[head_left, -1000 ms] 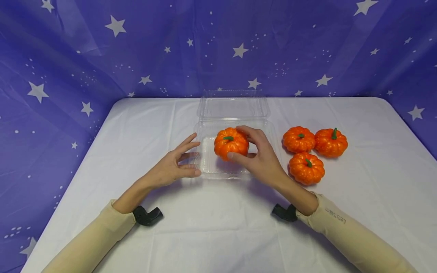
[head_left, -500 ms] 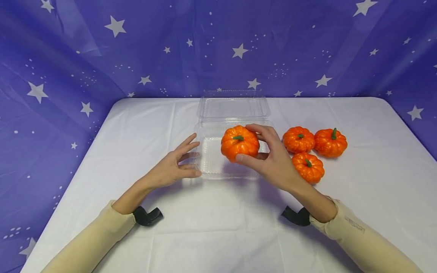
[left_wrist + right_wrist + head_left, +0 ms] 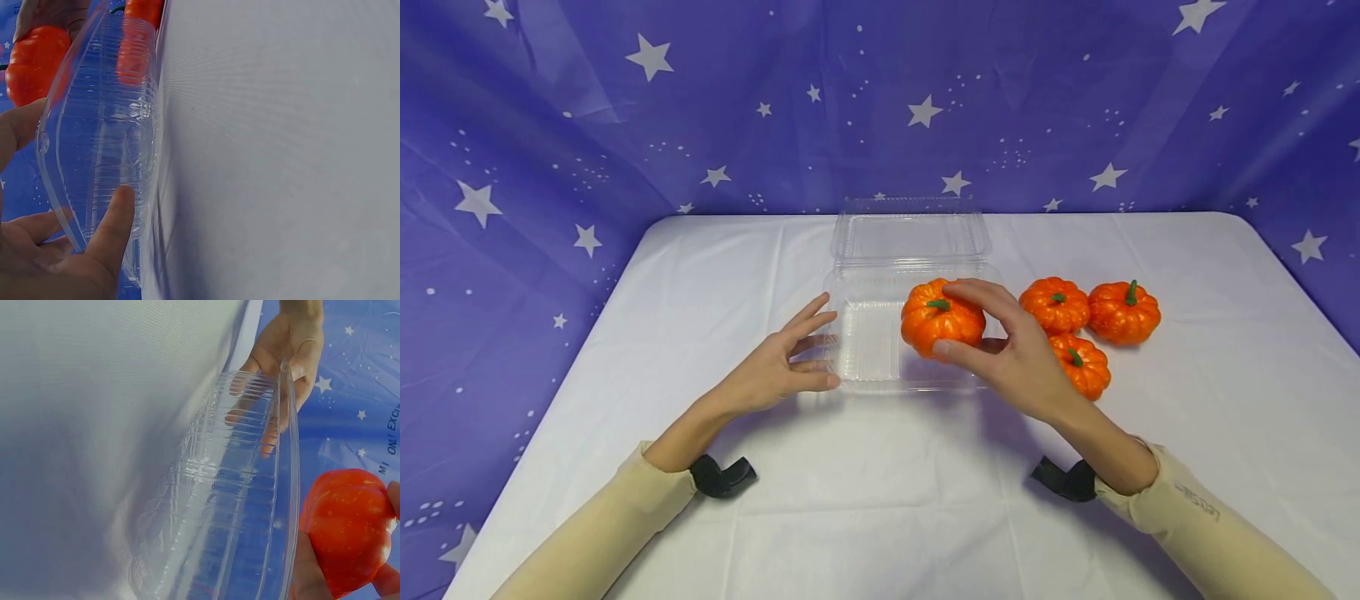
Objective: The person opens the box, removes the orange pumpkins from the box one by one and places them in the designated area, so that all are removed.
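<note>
My right hand [image 3: 1018,358] grips an orange toy pumpkin [image 3: 928,329] with a green stem, thumb in front and fingers behind. That pumpkin hangs above the right part of a clear plastic clamshell box [image 3: 868,342], whose lid [image 3: 913,237] stands raised at the back. In the right wrist view the held pumpkin [image 3: 347,531] is beside the box's rim, higher than its base. At the box's left side, my left hand [image 3: 767,371] rests with spread, fairly straight fingers; the left wrist view has a finger [image 3: 115,219] against the clear wall.
Three more orange pumpkins lie right of the box: one at the back [image 3: 1052,307], one farther right [image 3: 1123,315], and one in front [image 3: 1086,367], partly behind my right hand. A white cloth [image 3: 880,500] covers the table. A purple star-patterned curtain [image 3: 880,100] hangs behind.
My right hand has carried the pumpkin to the right, from over the middle of the box to over its right part. My left hand has stayed at the box's left side.
</note>
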Motion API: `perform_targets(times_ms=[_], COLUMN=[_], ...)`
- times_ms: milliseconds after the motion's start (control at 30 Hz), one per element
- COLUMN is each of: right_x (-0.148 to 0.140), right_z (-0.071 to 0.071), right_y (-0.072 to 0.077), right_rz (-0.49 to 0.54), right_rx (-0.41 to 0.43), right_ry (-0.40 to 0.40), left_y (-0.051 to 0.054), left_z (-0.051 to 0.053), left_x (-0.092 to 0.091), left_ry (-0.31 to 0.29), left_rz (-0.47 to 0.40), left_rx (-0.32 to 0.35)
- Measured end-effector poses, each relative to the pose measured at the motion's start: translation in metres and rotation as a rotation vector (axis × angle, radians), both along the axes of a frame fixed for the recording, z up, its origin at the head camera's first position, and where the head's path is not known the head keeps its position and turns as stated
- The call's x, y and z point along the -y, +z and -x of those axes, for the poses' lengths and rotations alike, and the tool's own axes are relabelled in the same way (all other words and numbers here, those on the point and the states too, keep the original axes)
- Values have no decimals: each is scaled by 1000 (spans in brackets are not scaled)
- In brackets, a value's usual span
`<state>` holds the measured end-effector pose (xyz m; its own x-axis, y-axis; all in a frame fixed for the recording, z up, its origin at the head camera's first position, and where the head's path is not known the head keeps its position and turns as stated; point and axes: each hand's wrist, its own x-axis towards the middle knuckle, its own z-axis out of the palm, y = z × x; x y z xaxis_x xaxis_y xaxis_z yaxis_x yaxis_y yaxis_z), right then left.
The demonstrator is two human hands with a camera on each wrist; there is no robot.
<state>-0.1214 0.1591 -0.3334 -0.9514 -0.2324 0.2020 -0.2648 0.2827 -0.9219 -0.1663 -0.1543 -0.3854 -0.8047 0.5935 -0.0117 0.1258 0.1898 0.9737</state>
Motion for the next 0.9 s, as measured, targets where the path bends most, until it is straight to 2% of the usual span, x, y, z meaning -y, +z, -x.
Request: perform_targets(times_ms=[533, 900], right_x=[-17, -28], right_z=[-10, -20], right_y=[-3, -7], right_rz=[-52, -45], right_rx=[-11, -15], right_ry=[-44, -76], left_y=[0, 0], left_z=[-1, -1], left_x=[1, 1], left_ry=[3, 4], left_rz=[2, 10], left_rx=[10, 13])
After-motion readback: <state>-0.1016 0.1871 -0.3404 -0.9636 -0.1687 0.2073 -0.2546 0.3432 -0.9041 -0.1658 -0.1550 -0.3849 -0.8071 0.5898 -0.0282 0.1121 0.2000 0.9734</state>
